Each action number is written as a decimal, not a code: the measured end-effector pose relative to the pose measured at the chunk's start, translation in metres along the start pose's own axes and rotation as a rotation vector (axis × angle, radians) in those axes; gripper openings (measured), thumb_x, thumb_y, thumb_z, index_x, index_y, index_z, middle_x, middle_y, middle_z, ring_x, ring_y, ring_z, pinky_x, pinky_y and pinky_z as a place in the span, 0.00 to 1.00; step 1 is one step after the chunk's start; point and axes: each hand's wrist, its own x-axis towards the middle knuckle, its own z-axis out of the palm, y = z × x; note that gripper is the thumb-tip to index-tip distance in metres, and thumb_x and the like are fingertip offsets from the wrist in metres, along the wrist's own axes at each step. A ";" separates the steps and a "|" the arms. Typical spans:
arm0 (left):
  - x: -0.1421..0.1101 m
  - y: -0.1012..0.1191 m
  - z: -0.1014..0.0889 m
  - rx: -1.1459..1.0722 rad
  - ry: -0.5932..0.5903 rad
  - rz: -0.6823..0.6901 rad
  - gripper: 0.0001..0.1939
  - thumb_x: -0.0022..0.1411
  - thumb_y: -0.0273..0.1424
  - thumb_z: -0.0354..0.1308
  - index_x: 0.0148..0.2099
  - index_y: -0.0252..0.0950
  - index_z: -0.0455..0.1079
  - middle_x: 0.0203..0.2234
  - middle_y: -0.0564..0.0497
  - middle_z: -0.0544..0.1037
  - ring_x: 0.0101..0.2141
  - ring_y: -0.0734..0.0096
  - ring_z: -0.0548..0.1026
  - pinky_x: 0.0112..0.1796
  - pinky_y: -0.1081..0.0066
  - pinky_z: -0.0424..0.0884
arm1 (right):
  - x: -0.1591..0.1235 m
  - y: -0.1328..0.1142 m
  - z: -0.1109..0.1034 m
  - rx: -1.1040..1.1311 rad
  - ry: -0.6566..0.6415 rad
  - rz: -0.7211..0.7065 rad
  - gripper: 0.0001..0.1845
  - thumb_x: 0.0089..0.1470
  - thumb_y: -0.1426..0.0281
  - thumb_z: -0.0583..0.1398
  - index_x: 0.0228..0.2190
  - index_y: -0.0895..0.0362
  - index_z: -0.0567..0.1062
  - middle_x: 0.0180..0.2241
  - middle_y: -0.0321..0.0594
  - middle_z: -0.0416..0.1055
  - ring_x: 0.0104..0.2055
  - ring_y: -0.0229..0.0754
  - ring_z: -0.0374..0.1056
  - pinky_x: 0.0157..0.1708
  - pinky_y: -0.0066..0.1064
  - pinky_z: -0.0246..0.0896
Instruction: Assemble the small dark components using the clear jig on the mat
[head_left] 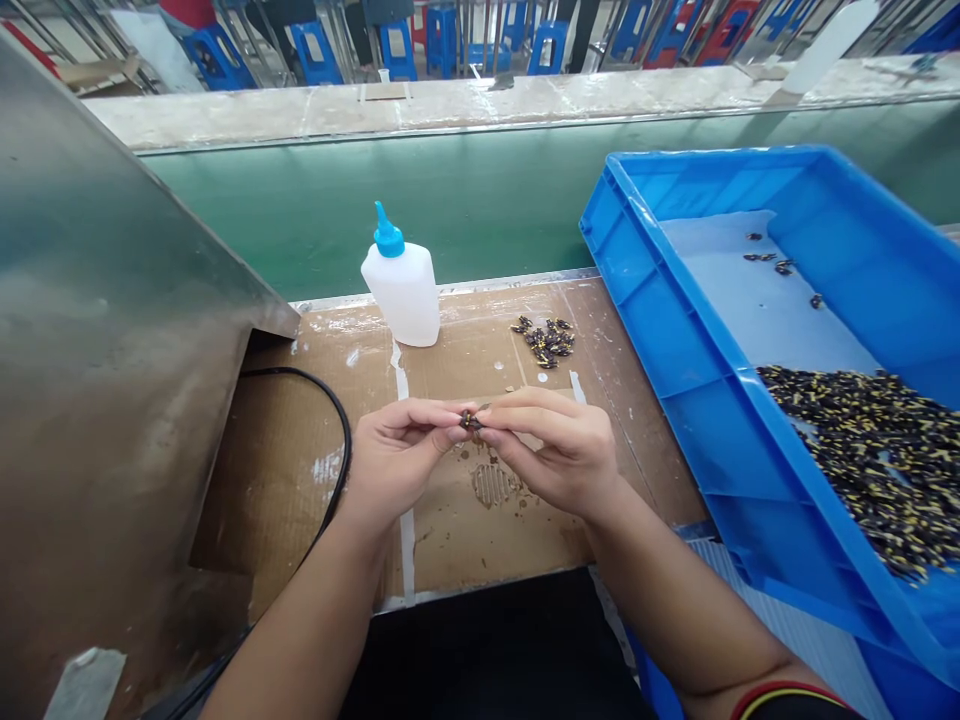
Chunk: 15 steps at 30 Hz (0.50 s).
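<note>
Left hand [401,455] and right hand [559,450] meet over stained cardboard [487,545], fingertips pinching one small black-and-yellow part [470,421]. From there: white squeeze bottle [405,300], blue cap [388,238], standing at 11 o'clock; loose pile of similar parts [547,343] between 1 and 2; blue plastic crate [675,350] at 3, many more inside; black cable [348,435] at 9; green conveyor belt [495,200] at 12.

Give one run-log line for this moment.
left hand: pinching small part; right hand: pinching same part; bottle: standing on cardboard; loose parts: beyond hands
</note>
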 end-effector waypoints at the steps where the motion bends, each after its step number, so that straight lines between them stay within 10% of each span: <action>1: 0.000 0.000 0.000 0.000 0.000 -0.003 0.06 0.60 0.24 0.75 0.37 0.41 0.84 0.39 0.48 0.87 0.41 0.64 0.87 0.45 0.75 0.86 | 0.000 0.000 0.000 0.003 -0.001 0.004 0.10 0.64 0.79 0.68 0.46 0.56 0.82 0.45 0.44 0.84 0.45 0.42 0.82 0.46 0.34 0.83; 15: 0.000 -0.013 0.002 -0.040 0.124 -0.112 0.07 0.57 0.31 0.79 0.36 0.40 0.84 0.39 0.45 0.86 0.40 0.62 0.87 0.41 0.75 0.86 | -0.002 0.001 0.008 -0.151 0.054 -0.062 0.10 0.65 0.78 0.68 0.46 0.56 0.82 0.42 0.43 0.83 0.42 0.41 0.80 0.42 0.34 0.82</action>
